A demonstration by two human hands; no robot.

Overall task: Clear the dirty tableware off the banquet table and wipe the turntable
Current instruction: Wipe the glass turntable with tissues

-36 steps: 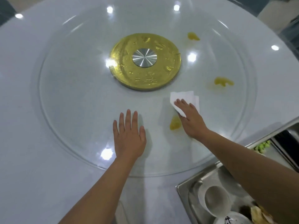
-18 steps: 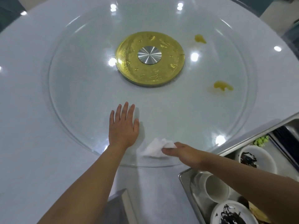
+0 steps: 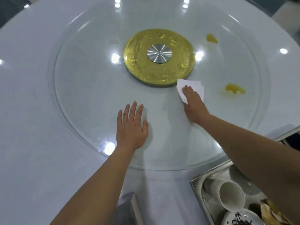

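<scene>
Turntable (image 3: 90,98), head view: a clear glass disc lying flat on the round white surface (image 3: 32,143), with a gold embossed hub (image 3: 139,70) and silver cap (image 3: 159,53) at its centre. Two yellow sauce stains remain on the glass, one (image 3: 211,38) at the far right, one (image 3: 235,89) just right of the white paper napkin (image 3: 193,86). Right hand (image 3: 194,104) lies flat on the napkin, fingers straight, pressing it to the glass; the napkin's far corner touches the hub's near edge. Left hand (image 3: 131,127) rests palm down on the glass, released, fingers spread, holding nothing, near the disc's front rim. A steel tray (image 3: 197,185) sits at the lower right, beside the turntable, holding a white cup (image 3: 230,194) tipped on its side, a sauce-smeared white dish (image 3: 240,219) and food scraps (image 3: 272,213). A grey box corner (image 3: 126,207) shows at the bottom edge.
</scene>
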